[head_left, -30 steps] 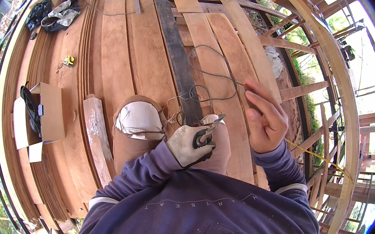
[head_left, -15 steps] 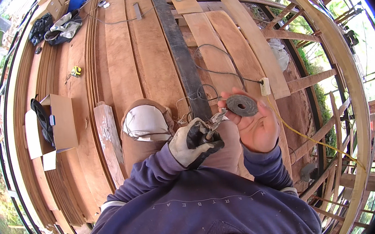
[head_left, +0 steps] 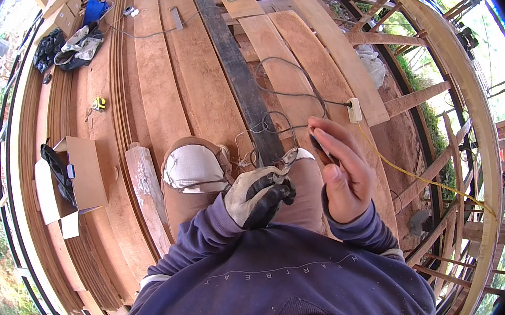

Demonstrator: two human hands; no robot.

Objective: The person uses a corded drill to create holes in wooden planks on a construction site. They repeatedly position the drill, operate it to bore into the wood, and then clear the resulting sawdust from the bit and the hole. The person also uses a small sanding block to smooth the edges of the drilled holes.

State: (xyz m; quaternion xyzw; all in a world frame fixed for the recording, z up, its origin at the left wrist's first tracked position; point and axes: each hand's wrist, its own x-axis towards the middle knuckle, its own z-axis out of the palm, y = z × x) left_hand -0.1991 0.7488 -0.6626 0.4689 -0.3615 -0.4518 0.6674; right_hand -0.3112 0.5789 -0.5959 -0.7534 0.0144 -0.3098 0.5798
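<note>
My left hand, in a cream and black glove, is closed round a short metal tool. The silvery end of the metal tool juts out past the fingers; its exact kind is unclear. My bare right hand grips a dark grinding disc, turned nearly edge-on and mostly hidden by the fingers. Both hands are above my knees, with a small gap between them. Below them runs a black metal beam, with thin wire and cord near its close end.
Brown planks lie side by side ahead. An open cardboard box and a yellow tape measure are on the left. A white socket block joins a dark cord to a yellow cable. Gaps show between timbers at right.
My right hand has turned, so the disc has gone from face-up to nearly edge-on. My left hand has shifted slightly left, and the metal tool is more covered by the glove.
</note>
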